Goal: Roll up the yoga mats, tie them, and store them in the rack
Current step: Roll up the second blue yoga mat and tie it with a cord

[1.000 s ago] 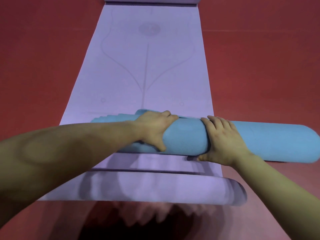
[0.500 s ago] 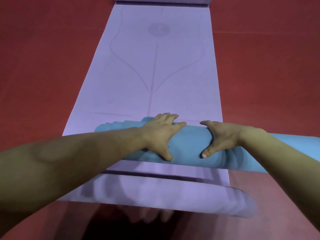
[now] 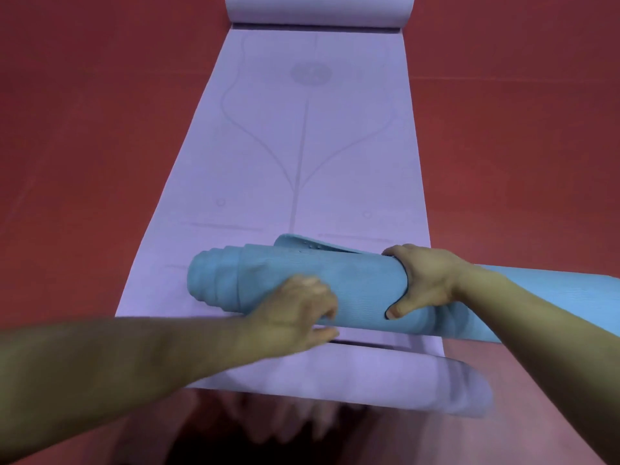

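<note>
Red floor [image 3: 100, 129] spreads out on every side of our hands. The purple mat [image 3: 302, 162] lies open on it, running away beyond our fingers. Its near end is curled up below our wrists, and its far end is curled too. Across it lies the rolled blue mat [image 3: 362, 283]. Our right hand [image 3: 426, 280] wraps it, fingers over the top, thumb on the near side. Our left hand [image 3: 292, 313], blurred, curls its fingers round the roll's near lower edge.

The place appeared to be an exercise studio. Plain red flooring [image 3: 84, 146] spread from 9 to 3 o'clock. A lilac yoga mat [image 3: 352, 156] with printed alignment lines ran toward 12 o'clock, a rolled blue mat [image 3: 355, 283] across it.
</note>
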Demonstrator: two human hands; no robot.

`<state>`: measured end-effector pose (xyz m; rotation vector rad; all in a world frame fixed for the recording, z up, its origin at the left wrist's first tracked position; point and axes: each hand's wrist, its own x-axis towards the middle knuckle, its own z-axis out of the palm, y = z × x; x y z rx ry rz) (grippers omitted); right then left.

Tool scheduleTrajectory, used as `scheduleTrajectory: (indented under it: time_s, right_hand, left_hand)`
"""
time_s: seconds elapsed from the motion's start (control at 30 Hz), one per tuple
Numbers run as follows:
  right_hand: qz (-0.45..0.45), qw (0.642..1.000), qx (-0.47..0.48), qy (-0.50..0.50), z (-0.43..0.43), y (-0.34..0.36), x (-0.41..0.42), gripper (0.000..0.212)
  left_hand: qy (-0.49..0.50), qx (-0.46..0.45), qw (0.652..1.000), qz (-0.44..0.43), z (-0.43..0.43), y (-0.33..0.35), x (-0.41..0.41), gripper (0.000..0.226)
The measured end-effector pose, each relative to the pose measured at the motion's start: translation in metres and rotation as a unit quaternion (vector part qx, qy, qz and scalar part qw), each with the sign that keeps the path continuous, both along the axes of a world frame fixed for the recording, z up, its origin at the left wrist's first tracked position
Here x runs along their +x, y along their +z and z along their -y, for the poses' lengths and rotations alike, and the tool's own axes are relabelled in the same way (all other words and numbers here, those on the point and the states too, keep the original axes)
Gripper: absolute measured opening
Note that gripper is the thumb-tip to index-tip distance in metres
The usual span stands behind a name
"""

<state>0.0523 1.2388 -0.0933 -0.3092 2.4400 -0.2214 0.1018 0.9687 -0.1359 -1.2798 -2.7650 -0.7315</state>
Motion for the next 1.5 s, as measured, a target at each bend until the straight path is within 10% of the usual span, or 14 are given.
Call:
scheduleTrajectory:
  time_s: [0.23, 0.43, 0.6, 0.97, 1.2, 1.33, 1.5]
  right_hand:
    - [-0.114, 0.993, 0.019, 0.005, 0.004, 0.007, 0.018, 0.100]
    - [-0.203, 0.976, -0.055, -0.064, 0.011, 0.072, 0.000, 0.111]
    - [-0.286, 0.916, -0.240, -0.147, 0.051, 0.132, -0.004, 0.104]
    - [-0.369, 0.809, -0.432, -0.154, 0.118, 0.245, -0.020, 0.112]
    - [-0.262, 0.793, -0.528, -0.158, 0.148, 0.224, -0.032, 0.109]
    - [-0.260, 0.759, -0.571, -0.173, 0.148, 0.294, -0.036, 0.120]
    - [-0.182, 0.800, -0.543, -0.177, 0.146, 0.365, -0.012, 0.118]
  left_hand:
    - [0.216, 0.007, 0.921, 0.325, -0.016, 0.023, 0.023, 0.050]
    - [0.397, 0.238, 0.690, 0.557, -0.019, 0.058, -0.003, 0.093]
    - [0.291, 0.458, 0.759, 0.361, 0.012, 0.145, -0.057, 0.085]
    - [0.171, 0.532, 0.817, 0.143, 0.051, 0.337, -0.082, 0.117]
    - [0.169, 0.474, 0.848, 0.166, 0.071, 0.311, -0.088, 0.118]
    - [0.160, 0.495, 0.833, 0.189, 0.070, 0.366, -0.089, 0.112]
    - [0.217, 0.497, 0.791, 0.281, 0.067, 0.443, -0.061, 0.122]
